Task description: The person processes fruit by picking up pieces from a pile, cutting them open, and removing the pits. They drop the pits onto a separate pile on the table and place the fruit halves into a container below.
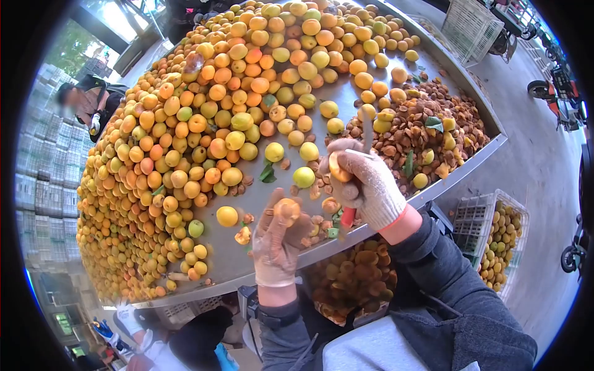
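Note:
My left hand (275, 250), in a thin pale glove, is closed around an apricot (286, 211) above the near edge of the metal table (238, 263). To its right my right hand (370, 182), in a white knit glove with stained fingers, grips a knife with a red handle (348, 217); its blade points away from me. Pinched in the same hand is a piece of apricot (338, 167). A greenish apricot (304, 177) lies on the table between my hands. Below the edge sits a container of cut apricots (356, 275).
A large heap of apricots (204, 111) covers the table's left and far side. Brown pits (396, 130) are piled at the right, with some leaves. A white crate of apricots (501, 241) stands on the floor. Another person (93, 102) is at the far left; one more is at lower left.

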Available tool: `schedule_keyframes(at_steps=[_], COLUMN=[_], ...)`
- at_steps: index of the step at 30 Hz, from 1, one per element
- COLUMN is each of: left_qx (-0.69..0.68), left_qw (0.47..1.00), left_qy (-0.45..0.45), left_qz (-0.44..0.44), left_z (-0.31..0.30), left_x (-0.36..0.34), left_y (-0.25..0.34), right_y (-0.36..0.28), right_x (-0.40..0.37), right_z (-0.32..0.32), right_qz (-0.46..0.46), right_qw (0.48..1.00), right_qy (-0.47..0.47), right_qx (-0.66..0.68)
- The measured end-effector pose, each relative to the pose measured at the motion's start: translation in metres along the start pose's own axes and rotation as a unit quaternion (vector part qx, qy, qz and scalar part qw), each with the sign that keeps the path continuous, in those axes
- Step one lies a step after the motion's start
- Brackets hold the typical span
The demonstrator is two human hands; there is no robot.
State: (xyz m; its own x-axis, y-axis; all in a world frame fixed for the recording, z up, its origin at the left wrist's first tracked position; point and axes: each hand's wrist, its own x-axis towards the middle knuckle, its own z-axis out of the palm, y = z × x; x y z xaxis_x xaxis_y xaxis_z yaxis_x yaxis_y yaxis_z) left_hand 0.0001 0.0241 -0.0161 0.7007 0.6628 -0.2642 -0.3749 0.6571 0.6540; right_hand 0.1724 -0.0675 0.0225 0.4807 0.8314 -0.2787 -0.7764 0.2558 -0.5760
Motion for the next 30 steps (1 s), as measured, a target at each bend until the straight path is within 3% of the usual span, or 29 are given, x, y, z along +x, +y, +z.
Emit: schedule_keyframes(at_steps=[1, 4, 5, 7, 10, 13, 15, 19, 20, 21, 23, 26, 28, 30], left_qx=[0.000, -0.036, 0.004, 0.046, 0.049, 0.086, 0.181, 0.224, 0.166, 0.107, 0.081, 0.089, 0.019, -0.008], left_qw=[1.000, 0.997, 0.998, 0.996, 0.995, 0.992, 0.979, 0.971, 0.982, 0.990, 0.993, 0.993, 0.999, 0.999], left_qy=[0.000, -0.028, -0.005, 0.015, -0.002, 0.041, 0.081, 0.081, 0.080, 0.079, 0.060, 0.062, -0.009, 0.004], left_qz=[-0.001, -0.061, -0.065, -0.069, -0.091, -0.084, -0.045, -0.017, -0.034, -0.050, -0.055, -0.057, -0.033, -0.034], left_z=[0.002, 0.013, 0.017, 0.020, 0.024, 0.035, 0.037, 0.033, 0.038, 0.040, 0.030, 0.021, 0.013, 0.010], left_x=[0.000, -0.002, -0.002, 0.000, 0.003, 0.007, 0.009, 0.014, 0.015, 0.017, 0.020, 0.025, 0.026, 0.029], left_y=[-0.001, -0.007, -0.010, -0.013, -0.017, -0.024, -0.028, -0.035, -0.027, -0.020, -0.019, -0.020, -0.020, -0.022], right_y=[0.002, 0.006, 0.006, 0.005, 0.006, 0.007, 0.009, 0.016, 0.019, 0.016, 0.013, 0.019, 0.021, 0.029], right_x=[0.002, 0.006, 0.006, 0.008, 0.005, 0.003, 0.004, 0.025, 0.039, 0.042, 0.045, 0.056, 0.070, 0.077], right_z=[0.002, 0.010, 0.013, 0.017, 0.018, 0.020, 0.017, 0.013, 0.012, 0.013, 0.017, 0.016, 0.006, 0.001], right_qz=[-0.001, -0.131, -0.133, -0.232, -0.261, -0.275, -0.314, -0.400, -0.379, -0.380, -0.192, -0.163, -0.118, -0.108], right_qw=[1.000, 0.987, 0.987, 0.966, 0.960, 0.956, 0.938, 0.865, 0.898, 0.898, 0.978, 0.980, 0.977, 0.974], right_qy=[0.001, 0.088, 0.091, 0.117, 0.103, 0.091, 0.041, -0.032, -0.012, -0.009, 0.082, 0.108, 0.147, 0.154], right_qx=[0.000, 0.012, 0.012, -0.004, -0.014, -0.039, -0.144, -0.302, -0.221, -0.222, 0.004, 0.029, 0.097, 0.125])
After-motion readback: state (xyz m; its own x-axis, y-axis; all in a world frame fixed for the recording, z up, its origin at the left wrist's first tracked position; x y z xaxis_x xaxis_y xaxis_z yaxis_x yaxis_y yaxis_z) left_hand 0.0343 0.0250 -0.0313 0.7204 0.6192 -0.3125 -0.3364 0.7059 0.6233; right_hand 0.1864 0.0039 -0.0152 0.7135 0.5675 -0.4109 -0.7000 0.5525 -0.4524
